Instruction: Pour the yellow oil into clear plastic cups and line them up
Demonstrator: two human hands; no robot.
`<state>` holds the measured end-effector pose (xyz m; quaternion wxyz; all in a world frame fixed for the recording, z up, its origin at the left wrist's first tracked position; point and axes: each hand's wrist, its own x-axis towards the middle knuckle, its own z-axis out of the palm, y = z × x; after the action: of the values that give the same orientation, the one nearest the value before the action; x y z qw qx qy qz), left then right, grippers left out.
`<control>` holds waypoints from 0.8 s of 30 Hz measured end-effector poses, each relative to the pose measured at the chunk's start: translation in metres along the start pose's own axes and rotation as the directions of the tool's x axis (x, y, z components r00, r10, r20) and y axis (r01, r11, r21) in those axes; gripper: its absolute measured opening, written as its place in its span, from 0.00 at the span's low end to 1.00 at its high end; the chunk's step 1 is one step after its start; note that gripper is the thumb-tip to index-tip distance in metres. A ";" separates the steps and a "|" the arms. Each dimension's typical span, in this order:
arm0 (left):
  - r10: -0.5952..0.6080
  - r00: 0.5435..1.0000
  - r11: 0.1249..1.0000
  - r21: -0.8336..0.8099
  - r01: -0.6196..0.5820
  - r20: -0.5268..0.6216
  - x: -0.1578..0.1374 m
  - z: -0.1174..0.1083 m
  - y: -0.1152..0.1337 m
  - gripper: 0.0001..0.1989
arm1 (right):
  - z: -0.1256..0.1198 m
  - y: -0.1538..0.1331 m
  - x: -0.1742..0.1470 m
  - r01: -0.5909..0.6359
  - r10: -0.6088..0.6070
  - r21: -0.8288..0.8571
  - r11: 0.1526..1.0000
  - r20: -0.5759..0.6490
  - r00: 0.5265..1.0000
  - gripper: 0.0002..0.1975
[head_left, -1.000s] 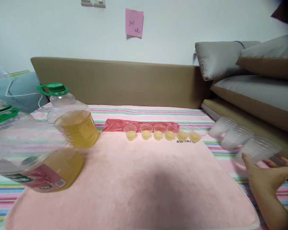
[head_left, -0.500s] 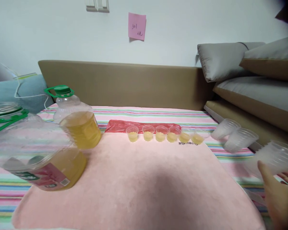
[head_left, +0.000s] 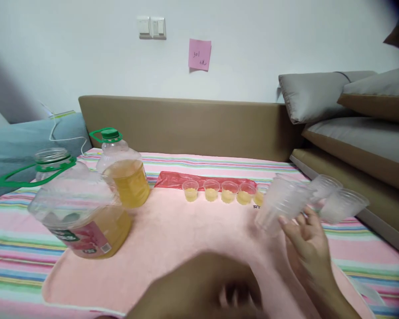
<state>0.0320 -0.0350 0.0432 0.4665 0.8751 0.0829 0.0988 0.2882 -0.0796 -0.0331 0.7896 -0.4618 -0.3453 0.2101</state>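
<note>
My right hand [head_left: 306,241] grips a stack of clear plastic cups [head_left: 281,201], tilted above the right side of the pink cloth [head_left: 159,248]. At the bottom centre my left hand [head_left: 209,283] is raised over the cloth, smeared by motion, so its fingers cannot be read. A row of small clear cups [head_left: 212,195] with pale yellow liquid stands at the cloth's back edge; the held stack hides its right end. Two more cup stacks, one nearer [head_left: 344,204] and one behind [head_left: 322,186], lie to the right.
On the left stand an uncapped juice jug [head_left: 89,226] with a green handle and a capped jug [head_left: 129,181]. A red plastic bag [head_left: 173,179] lies behind the cups. Grey cushions [head_left: 359,141] pile up at right, and a brown headboard [head_left: 186,126] spans the back.
My right hand has carried the cup stack leftward from the right edge to over the cloth. My left hand has come into view at the bottom. The camera view has shifted.
</note>
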 end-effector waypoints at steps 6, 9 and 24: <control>-0.036 0.518 0.997 -0.067 -0.041 -0.855 -0.014 -0.048 -0.040 0.12 | 0.031 0.035 -0.035 -0.103 0.119 -0.067 0.992 0.302 0.946 0.38; -0.076 0.544 0.986 -0.145 -0.086 -0.836 -0.016 -0.030 -0.077 0.16 | 0.029 0.044 -0.060 -0.061 0.114 -0.175 0.983 0.313 0.943 0.39; -0.151 0.727 0.870 -0.439 -0.224 -0.670 0.020 0.042 -0.096 0.46 | 0.012 0.038 -0.082 0.130 -0.007 -0.493 0.860 0.242 0.970 0.37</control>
<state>0.0569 -0.0111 -0.0578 0.6066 0.6290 0.2031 0.4417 0.2234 -0.1079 -0.0911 0.6020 -0.6121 -0.4944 0.1362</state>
